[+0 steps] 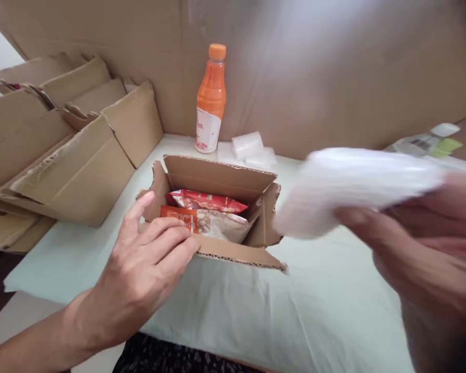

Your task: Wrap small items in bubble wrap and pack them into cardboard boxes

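Note:
A small open cardboard box [221, 173] stands in front of me, its flaps raised. Inside it two packets are upright: a red one [213, 201] at the back and an orange and beige one [217, 225] nearer me. My left hand [140, 264] grips the box's near left edge, fingers over the rim and thumb hidden. To the right of the box, my right hand [423, 243] holds up a soft white wrapped bundle [357, 181] between thumb and fingers. Motion blurs both the bundle and that hand, and what the wrapping contains is hidden.
Behind the box stands an orange-capped bottle [210, 98], beside white wrapped pieces [248, 147]. Cardboard boxes [77, 171] crowd the left. A clear bottle [427, 140] lies at the back right, partly covered. Pale green cloth [295, 300] covers the table, and tall cardboard [314, 67] walls the back.

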Motion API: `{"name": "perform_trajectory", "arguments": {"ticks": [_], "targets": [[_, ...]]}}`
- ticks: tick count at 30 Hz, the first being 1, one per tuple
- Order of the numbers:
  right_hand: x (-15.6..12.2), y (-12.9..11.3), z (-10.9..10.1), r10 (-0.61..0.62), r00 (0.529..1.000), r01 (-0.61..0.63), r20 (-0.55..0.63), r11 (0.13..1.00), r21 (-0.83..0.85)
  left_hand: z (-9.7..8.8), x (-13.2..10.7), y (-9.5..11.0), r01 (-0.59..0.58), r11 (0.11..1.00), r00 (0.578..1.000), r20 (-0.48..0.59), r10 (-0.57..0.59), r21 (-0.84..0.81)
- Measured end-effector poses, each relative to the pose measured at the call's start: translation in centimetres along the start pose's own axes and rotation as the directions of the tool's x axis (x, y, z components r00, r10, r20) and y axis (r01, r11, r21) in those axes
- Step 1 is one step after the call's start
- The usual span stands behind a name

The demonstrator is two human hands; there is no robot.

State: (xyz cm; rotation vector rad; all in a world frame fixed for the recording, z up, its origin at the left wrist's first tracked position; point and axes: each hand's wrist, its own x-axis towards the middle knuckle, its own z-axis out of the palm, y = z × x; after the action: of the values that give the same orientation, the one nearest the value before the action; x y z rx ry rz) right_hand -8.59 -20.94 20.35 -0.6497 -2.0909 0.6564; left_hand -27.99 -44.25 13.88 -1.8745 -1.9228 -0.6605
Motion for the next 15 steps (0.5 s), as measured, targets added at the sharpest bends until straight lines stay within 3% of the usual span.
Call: {"name": "perform_trajectory", "arguments": {"ticks": [2, 3, 6, 8, 10, 11, 13, 15], "targets": [[1.9, -1.5, 2.3, -0.121, 0.967, 0.140, 0.225, 0.988, -0.067, -0.6, -0.8, -0.5, 0.022, 0.999, 1.000, 0.013, -0.023, 0.023], [2.6, -2.1, 3.7, -0.176, 0.909, 0.231, 0.379, 0.967, -0.104, -0.7, -1.2, -0.8, 0.043, 0.999, 0.999, 0.003, -0.043, 0.027], [4.0, -3.3, 8.2, -0.199, 0.620, 0.458, 0.759, 0.877, -0.145, -0.7, -2.1, -1.6, 0.091, 0.996, 0.995, -0.038, -0.091, -0.023], [4.0, -3.9, 11.2, -0.094, 0.433, 0.514, 0.897, 0.843, -0.160, -0.4, -2.3, -1.8, 0.104, 0.993, 0.992, -0.062, -0.108, -0.063], [3.6, -4.3, 13.5, 0.034, 0.288, 0.530, 0.957, 0.827, -0.189, -0.2, -2.2, -1.8, 0.107, 0.990, 0.990, -0.083, -0.114, -0.087], [3.5, -4.4, 14.4, 0.079, 0.242, 0.535, 0.967, 0.821, -0.201, -0.1, -2.1, -1.8, 0.105, 0.990, 0.989, -0.093, -0.114, -0.094], [3.6, -4.5, 14.9, 0.080, 0.210, 0.545, 0.974, 0.818, -0.185, 0.2, -1.8, -1.8, 0.109, 0.988, 0.984, -0.128, -0.123, -0.107], [4.3, -4.2, 13.7, -0.037, 0.246, 0.540, 0.969, 0.835, -0.105, 0.5, -1.9, -1.9, 0.153, 0.982, 0.960, -0.217, -0.175, -0.115]]}}
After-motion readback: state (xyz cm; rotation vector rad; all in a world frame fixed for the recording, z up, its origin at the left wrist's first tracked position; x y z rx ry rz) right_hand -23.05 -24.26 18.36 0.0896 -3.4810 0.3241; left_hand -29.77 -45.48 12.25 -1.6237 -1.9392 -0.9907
